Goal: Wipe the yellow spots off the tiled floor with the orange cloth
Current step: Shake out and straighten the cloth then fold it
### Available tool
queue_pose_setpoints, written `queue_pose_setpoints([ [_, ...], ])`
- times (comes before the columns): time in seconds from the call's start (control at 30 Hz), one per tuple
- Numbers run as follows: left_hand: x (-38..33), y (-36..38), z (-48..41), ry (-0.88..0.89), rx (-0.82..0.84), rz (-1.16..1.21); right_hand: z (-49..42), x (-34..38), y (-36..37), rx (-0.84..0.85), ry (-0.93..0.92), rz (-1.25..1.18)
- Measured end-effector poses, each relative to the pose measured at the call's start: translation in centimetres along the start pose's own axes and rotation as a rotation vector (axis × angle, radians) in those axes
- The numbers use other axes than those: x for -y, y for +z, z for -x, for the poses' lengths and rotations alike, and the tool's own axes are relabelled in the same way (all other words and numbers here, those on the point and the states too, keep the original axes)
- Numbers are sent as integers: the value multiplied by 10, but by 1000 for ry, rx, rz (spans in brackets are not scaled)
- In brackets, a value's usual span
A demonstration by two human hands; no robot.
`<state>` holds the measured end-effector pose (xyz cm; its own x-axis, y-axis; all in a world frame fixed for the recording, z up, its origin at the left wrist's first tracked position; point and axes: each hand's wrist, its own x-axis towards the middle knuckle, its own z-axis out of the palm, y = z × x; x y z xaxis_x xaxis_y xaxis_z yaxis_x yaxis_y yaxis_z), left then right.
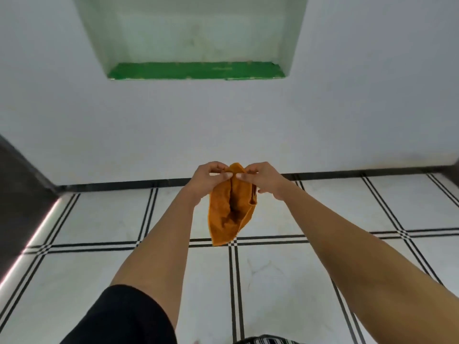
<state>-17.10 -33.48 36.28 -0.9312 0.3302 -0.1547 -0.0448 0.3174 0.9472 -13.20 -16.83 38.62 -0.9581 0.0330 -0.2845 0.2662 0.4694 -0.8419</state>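
Note:
An orange cloth (231, 209) hangs in the air in front of me, folded loosely and drooping toward the floor. My left hand (211, 180) pinches its top edge from the left. My right hand (263, 178) pinches the same top edge from the right, thumbs nearly touching. Both arms reach forward over the white tiled floor (310, 214), which has black double grout lines. No yellow spots show on the tiles in view.
A white wall (223, 125) rises just beyond the floor, with a recessed niche and its green shelf (196, 70) higher up. A dark surface (17, 194) runs along the left edge. A black skirting strip (347, 175) lines the wall base.

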Motion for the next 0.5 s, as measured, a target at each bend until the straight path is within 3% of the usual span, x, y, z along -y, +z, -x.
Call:
queue_pose_setpoints([
  [0.13,3,-22,28,-25,-51,36,6,18,15,-19,-142,-29],
  [0.27,4,-46,51,-4,-93,25,9,43,32,70,-241,-43],
  [0.4,0,-69,66,34,-132,32,11,74,48,118,-249,49],
  [0.5,-1,-83,74,9,-87,38,11,96,52,80,-271,-37],
])
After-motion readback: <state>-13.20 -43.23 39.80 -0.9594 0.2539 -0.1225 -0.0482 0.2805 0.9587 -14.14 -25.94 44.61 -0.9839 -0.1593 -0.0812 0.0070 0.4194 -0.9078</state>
